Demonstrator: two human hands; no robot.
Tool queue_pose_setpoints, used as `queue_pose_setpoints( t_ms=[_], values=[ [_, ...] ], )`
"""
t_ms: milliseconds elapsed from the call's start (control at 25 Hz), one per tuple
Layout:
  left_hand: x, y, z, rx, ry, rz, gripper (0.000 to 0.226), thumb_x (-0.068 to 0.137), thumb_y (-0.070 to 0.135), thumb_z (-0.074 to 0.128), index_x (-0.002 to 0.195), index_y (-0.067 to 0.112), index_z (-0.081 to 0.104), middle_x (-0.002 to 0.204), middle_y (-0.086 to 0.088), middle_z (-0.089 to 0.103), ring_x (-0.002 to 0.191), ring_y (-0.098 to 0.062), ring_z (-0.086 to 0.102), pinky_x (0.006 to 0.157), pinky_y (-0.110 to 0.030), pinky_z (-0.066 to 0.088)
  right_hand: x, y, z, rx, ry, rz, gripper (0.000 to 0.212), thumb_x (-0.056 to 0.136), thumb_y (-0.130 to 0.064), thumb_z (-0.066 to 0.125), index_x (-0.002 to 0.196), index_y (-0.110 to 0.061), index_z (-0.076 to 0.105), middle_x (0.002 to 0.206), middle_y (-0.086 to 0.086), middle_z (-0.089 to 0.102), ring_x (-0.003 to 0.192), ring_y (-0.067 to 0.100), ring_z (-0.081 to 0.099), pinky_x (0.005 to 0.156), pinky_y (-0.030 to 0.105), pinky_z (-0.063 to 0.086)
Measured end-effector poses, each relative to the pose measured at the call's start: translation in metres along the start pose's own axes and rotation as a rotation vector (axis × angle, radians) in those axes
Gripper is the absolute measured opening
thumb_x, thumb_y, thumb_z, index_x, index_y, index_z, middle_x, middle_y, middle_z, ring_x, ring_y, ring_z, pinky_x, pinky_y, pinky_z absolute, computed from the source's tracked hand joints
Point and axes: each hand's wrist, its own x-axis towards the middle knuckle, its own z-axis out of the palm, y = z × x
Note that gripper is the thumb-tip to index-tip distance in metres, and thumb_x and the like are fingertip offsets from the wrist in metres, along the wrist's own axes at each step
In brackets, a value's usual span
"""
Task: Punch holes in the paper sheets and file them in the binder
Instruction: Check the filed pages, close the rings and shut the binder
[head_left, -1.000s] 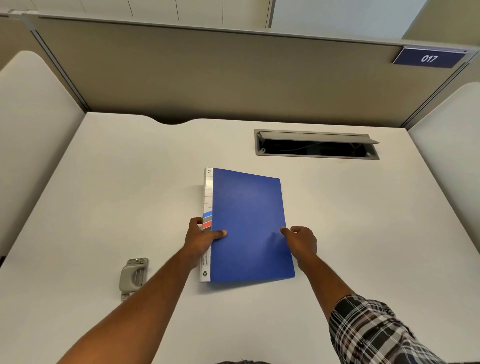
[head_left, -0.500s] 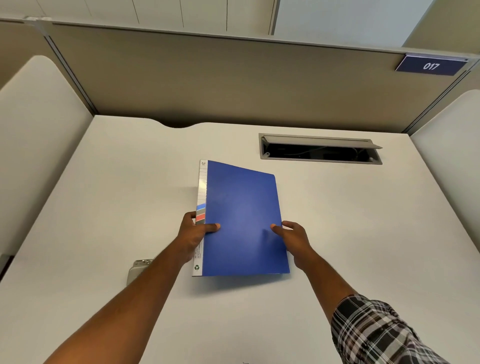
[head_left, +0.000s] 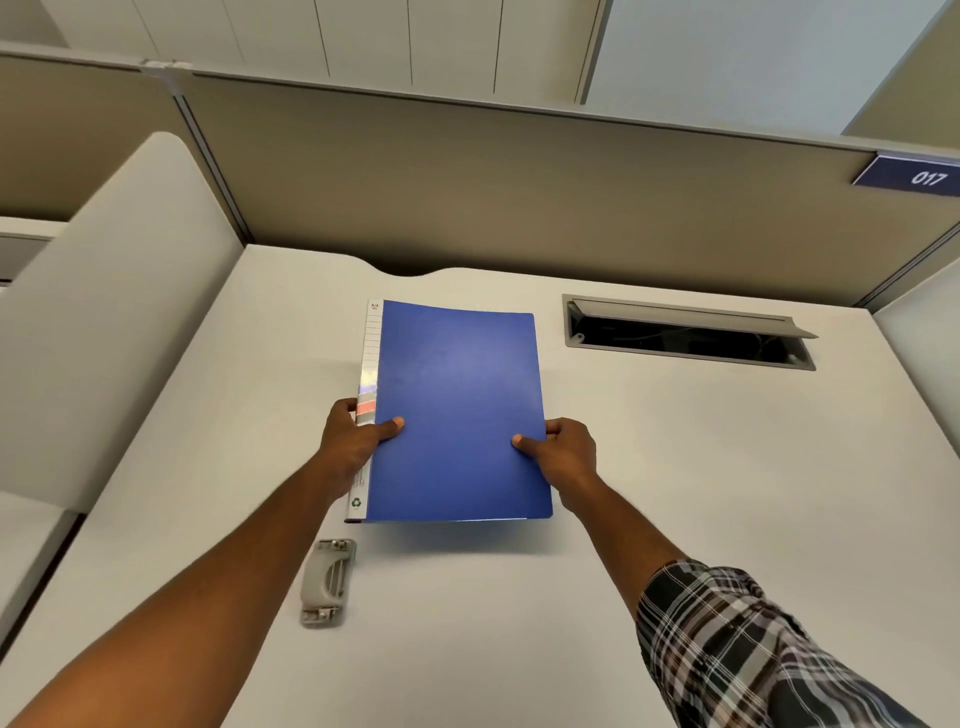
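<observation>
Since the earlier frame we have lifted the blue binder farther off the counter and carried it toward the partition, so its near edge now hangs over a soft shadow and the hole punch shows in full below our left forearm. Our left hand clamps the binder's spine side, thumb lying across the blue cover and the other fingers wrapped around the white label strip; our right hand pinches the opposite long edge, thumb on top and the rest of the fingers hidden beneath. Between the two thumbs the cover is closed and flat, and a thin pale line shows along the near edge. Just nearer to us than the left fingers the grey punch lies on the counter, apart from the binder. Beyond the right fingers, farther out and to the right, an open cable hatch is sunk into the counter. Past the binder's far edge rises the beige partition, bearing a dark plate marked 017 at the upper right. A plaid sleeve covers our right forearm.
</observation>
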Motion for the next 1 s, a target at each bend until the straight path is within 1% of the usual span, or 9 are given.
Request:
queue_pose_setpoints(
  t_ms=[120,200,240,400,520,600,760,880,1000],
  values=[
    [0.029,0.011,-0.021,0.11,0.021,0.085,0.055,0.081,0.023,0.081,0.126,0.01,0.053,0.117,-0.007,0.066,0.095,-0.029,0.068,0.075,-0.04,0.057,0.01,-0.031,0.023,-0.068,0.008,-0.038,0.026,0.077,-0.034,0.085,0.076,-0.019,0.064,0.086,-0.003,0.072,0.079,0.021,0.069,0.07,0.037,0.058],
    [0.05,0.017,-0.031,0.197,0.037,0.131,0.053,0.081,0.032,0.08,0.125,0.013,0.056,0.12,-0.008,0.067,0.099,-0.03,0.068,0.085,-0.047,0.058,0.018,-0.048,0.037,-0.099,0.014,-0.044,0.025,0.077,-0.034,0.085,0.077,-0.018,0.065,0.085,-0.003,0.071,0.078,0.021,0.069,0.065,0.033,0.055],
    [0.062,0.021,-0.037,0.24,0.049,0.144,0.053,0.082,0.035,0.078,0.125,0.014,0.056,0.121,-0.007,0.067,0.1,-0.031,0.067,0.086,-0.048,0.057,0.025,-0.057,0.045,-0.117,0.02,-0.047,0.026,0.077,-0.035,0.085,0.077,-0.017,0.066,0.085,-0.003,0.071,0.078,0.021,0.069,0.064,0.031,0.054],
    [0.12,0.035,-0.058,0.453,0.097,0.194,0.053,0.082,0.044,0.075,0.122,0.013,0.059,0.116,-0.009,0.068,0.101,-0.033,0.066,0.084,-0.042,0.054,0.056,-0.09,0.079,-0.207,0.031,-0.038,0.031,0.074,-0.038,0.083,0.071,-0.015,0.062,0.083,0.002,0.072,0.075,0.025,0.069,0.06,0.031,0.05],
    [0.152,0.037,-0.066,0.579,0.171,0.211,0.058,0.079,0.047,0.077,0.117,0.006,0.06,0.115,-0.013,0.067,0.104,-0.036,0.064,0.085,-0.041,0.05,0.078,-0.101,0.097,-0.274,0.005,-0.011,0.036,0.072,-0.044,0.082,0.079,-0.012,0.067,0.084,0.002,0.073,0.077,0.026,0.069,0.066,0.035,0.054],
    [0.172,0.039,-0.068,0.598,0.194,0.209,0.06,0.078,0.048,0.078,0.114,0.004,0.06,0.114,-0.016,0.067,0.104,-0.036,0.063,0.086,-0.041,0.05,0.093,-0.108,0.11,-0.301,-0.002,0.003,0.039,0.072,-0.047,0.082,0.082,-0.012,0.068,0.086,0.002,0.073,0.078,0.026,0.069,0.065,0.034,0.054],
    [0.2,0.036,-0.069,0.626,0.214,0.166,0.062,0.077,0.051,0.078,0.109,0.001,0.06,0.11,-0.018,0.066,0.101,-0.036,0.063,0.086,-0.044,0.054,0.117,-0.117,0.131,-0.341,-0.021,0.034,0.039,0.074,-0.048,0.082,0.076,-0.016,0.06,0.088,0.004,0.072,0.08,0.027,0.069,0.057,0.028,0.044],
    [0.207,0.034,-0.069,0.666,0.246,0.163,0.06,0.076,0.051,0.078,0.106,0.003,0.06,0.109,-0.017,0.065,0.1,-0.035,0.063,0.085,-0.045,0.055,0.125,-0.114,0.142,-0.372,-0.019,0.045,0.04,0.074,-0.051,0.081,0.078,-0.016,0.063,0.087,0.003,0.072,0.079,0.026,0.069,0.06,0.031,0.048],
    [0.206,0.035,-0.07,0.682,0.252,0.151,0.06,0.074,0.055,0.077,0.109,0.009,0.06,0.109,-0.009,0.066,0.096,-0.03,0.066,0.08,-0.042,0.058,0.128,-0.111,0.144,-0.378,0.008,0.055,0.042,0.071,-0.054,0.081,0.073,-0.016,0.065,0.083,0.003,0.073,0.078,0.026,0.07,0.06,0.031,0.047]
  ],
)
